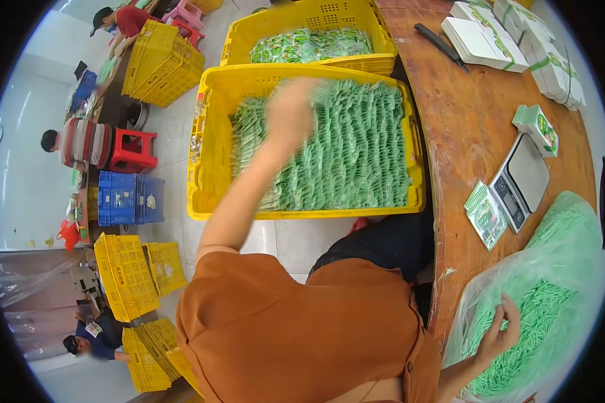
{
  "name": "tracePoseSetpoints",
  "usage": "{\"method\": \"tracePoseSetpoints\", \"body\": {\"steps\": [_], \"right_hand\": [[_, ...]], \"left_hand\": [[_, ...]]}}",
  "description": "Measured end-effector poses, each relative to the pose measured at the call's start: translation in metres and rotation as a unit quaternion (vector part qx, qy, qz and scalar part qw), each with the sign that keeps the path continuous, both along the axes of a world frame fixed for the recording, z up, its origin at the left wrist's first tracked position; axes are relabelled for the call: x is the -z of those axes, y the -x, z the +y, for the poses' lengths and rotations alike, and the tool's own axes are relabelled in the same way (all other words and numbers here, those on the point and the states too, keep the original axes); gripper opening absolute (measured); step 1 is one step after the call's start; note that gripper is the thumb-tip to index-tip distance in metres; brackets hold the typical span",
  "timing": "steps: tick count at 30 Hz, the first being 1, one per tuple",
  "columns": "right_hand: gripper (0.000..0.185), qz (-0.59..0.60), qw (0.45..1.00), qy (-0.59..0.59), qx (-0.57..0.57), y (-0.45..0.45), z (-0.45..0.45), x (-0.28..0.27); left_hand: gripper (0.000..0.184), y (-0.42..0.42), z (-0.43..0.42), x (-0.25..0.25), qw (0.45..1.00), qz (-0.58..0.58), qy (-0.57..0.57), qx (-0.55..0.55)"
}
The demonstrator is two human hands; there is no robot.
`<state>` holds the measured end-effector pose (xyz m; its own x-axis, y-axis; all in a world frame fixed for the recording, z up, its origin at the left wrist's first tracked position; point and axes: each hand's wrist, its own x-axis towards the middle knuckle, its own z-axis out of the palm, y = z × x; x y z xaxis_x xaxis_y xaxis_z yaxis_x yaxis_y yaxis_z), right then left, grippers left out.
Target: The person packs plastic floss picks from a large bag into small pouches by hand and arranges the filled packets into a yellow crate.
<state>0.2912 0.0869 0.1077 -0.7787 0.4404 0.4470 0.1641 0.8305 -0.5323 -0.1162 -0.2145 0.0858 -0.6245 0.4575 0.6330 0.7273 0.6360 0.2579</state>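
Note:
My left hand (pixel 289 114) is over the yellow crate (pixel 196 168) in front of me, smeared by motion. Rows of green and clear packets (pixel 356 148) fill that crate. On the right, my right hand (pixel 501 329) reaches into a clear plastic bag (pixel 460 316) of small green sticks (pixel 541 302); its fingers are bent and partly spread, and nothing shows between them. A digital scale (pixel 521 178) lies on the wooden table, with a green packet (pixel 485 215) beside it and a small stack of cards (pixel 538 127) at its far end.
Another yellow crate (pixel 383 33) with packets stands behind. A black tool (pixel 441 47) and bundled white cards (pixel 484 40) lie on the wooden table (pixel 450 134). Stacked yellow crates (pixel 124 275), blue crates (pixel 117 198), a red stool (pixel 131 151) and several people are at the left.

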Motion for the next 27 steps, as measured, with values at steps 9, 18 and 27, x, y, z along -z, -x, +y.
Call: {"method": "tracePoseSetpoints", "body": {"steps": [9,18,27], "right_hand": [[0.012,-0.085,0.995,0.061,0.005,-0.001,-0.023,0.004],[0.012,-0.105,0.988,0.060,0.099,-0.030,-0.021,0.009],[0.010,0.328,0.830,0.179,0.415,-0.137,0.003,-0.025]], "left_hand": [[0.066,0.070,-0.122,0.172,0.822,-0.508,-0.220,-0.137],[0.072,0.048,-0.114,0.171,0.854,-0.466,-0.165,-0.165],[0.049,0.103,-0.143,0.197,0.931,-0.292,0.071,-0.208]]}}
